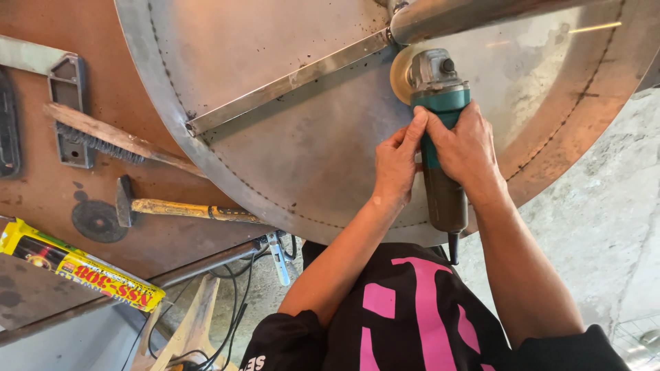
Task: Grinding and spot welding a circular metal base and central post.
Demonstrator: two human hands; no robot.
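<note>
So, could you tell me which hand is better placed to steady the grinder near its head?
Probably the left hand: its fingers already reach up to the teal neck of the grinder, just below the disc. The right hand grips lower round the body.

disc (309, 137): I see bare sheet metal, dull grey, scuffed, a dotted weld line near the rim
bar (289, 82): flat metal strip, brushed, matt
pipe (454, 17): smooth metal, soft sheen
grinder (440, 137): teal plastic body, matt; cast metal head, grey; dark grip looks worn
wheel (401, 74): pale, fibrous-looking
bench (41, 192): rusty brown plate, matt, stained
brush (110, 137): wood handle, dark wire bristles
hammer (179, 208): dark metal head, chipped yellow handle
box (79, 271): glossy yellow card
floor (605, 220): rough concrete
</note>
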